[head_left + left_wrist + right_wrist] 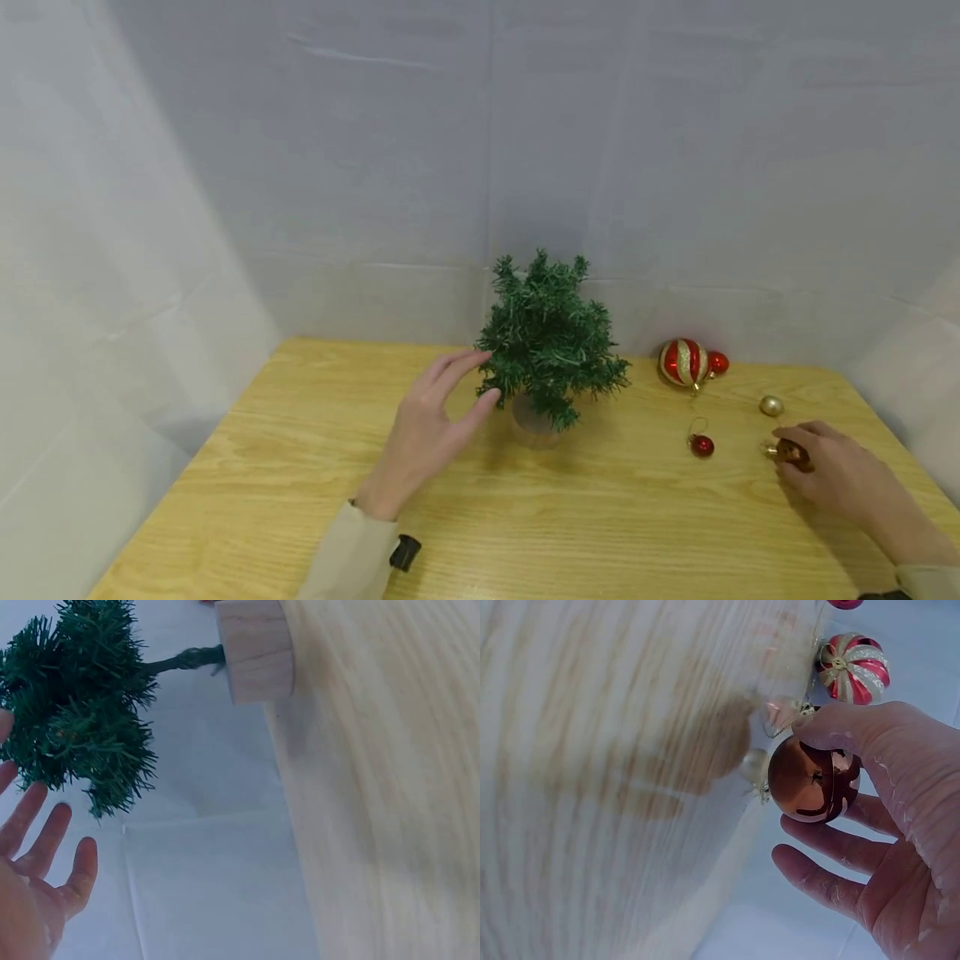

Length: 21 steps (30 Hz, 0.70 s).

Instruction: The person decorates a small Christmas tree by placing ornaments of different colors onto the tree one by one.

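A small green artificial Christmas tree (551, 333) stands upright on a round wooden base (259, 656). Beside its left branches is my left hand (423, 433), fingers extended and thumb apart; whether the fingertips touch the needles I cannot tell. On the right of the table, my right hand (847, 479) holds a shiny copper-brown bauble (806, 780) between thumb and fingers. The bauble's gold cap points left in the head view. Just left of it lies a small red bauble (702, 446) with a loop, and behind it a small gold bauble (771, 406).
Near the back edge sit a large red-and-gold striped bauble (682, 363) and, against its right side, a smaller red bauble (718, 362). The wooden table (585, 533) has pale sheeting (375, 167) behind it and at its sides.
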Each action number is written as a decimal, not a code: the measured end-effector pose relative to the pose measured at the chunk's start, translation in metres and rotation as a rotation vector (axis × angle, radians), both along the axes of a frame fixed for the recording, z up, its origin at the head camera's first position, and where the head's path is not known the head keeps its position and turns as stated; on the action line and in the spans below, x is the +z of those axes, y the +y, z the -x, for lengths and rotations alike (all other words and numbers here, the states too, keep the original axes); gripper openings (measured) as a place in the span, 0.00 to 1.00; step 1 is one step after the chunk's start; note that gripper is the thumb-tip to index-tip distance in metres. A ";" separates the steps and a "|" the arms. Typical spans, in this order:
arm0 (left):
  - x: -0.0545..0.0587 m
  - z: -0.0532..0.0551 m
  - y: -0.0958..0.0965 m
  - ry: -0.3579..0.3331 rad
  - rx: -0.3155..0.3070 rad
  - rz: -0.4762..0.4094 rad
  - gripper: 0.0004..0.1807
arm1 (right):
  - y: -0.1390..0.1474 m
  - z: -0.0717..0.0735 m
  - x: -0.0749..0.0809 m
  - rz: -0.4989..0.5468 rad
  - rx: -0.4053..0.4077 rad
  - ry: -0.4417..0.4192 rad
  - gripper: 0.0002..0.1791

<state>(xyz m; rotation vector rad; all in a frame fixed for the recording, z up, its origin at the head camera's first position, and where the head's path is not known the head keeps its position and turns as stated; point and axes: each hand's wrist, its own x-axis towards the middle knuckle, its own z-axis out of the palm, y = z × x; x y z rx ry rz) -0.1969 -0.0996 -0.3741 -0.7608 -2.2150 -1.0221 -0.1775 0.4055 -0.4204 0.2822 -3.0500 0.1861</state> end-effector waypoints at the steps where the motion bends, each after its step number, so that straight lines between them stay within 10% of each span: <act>1: 0.001 0.001 0.001 0.012 -0.014 -0.009 0.26 | 0.000 0.000 0.001 0.002 -0.001 0.004 0.27; 12: 0.009 0.010 0.013 0.108 -0.068 0.054 0.20 | -0.011 -0.002 0.007 0.034 0.024 0.093 0.27; 21: 0.006 0.014 0.013 0.220 -0.018 0.166 0.18 | -0.024 -0.006 0.013 0.068 0.159 0.403 0.30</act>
